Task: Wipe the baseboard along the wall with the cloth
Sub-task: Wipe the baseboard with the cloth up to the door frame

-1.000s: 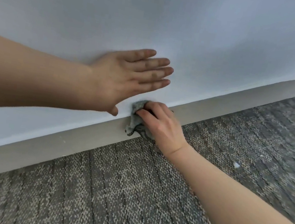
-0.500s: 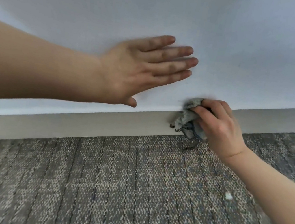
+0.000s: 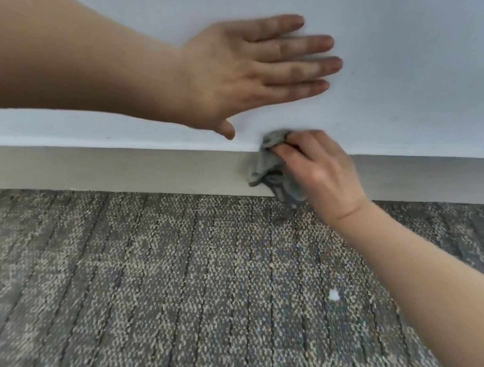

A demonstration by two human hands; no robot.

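Head view: the right hand [image 3: 322, 176] grips the bunched grey cloth [image 3: 268, 162] against the baseboard [image 3: 112, 171], a long strip running left to right where wall [image 3: 437, 70] meets carpet [image 3: 189, 284], the left hand [image 3: 243, 74] flat with straight fingers [image 3: 310, 42] on the wall, and I'd judge the wipe midway, board showing both sides.

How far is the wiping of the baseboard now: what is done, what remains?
Done: nothing shows it; the baseboard looks alike on both sides of the cloth. In hand: the right hand grips the bunched grey cloth against the baseboard, the left hand lies flat on the wall. Left: unclear which stretch.
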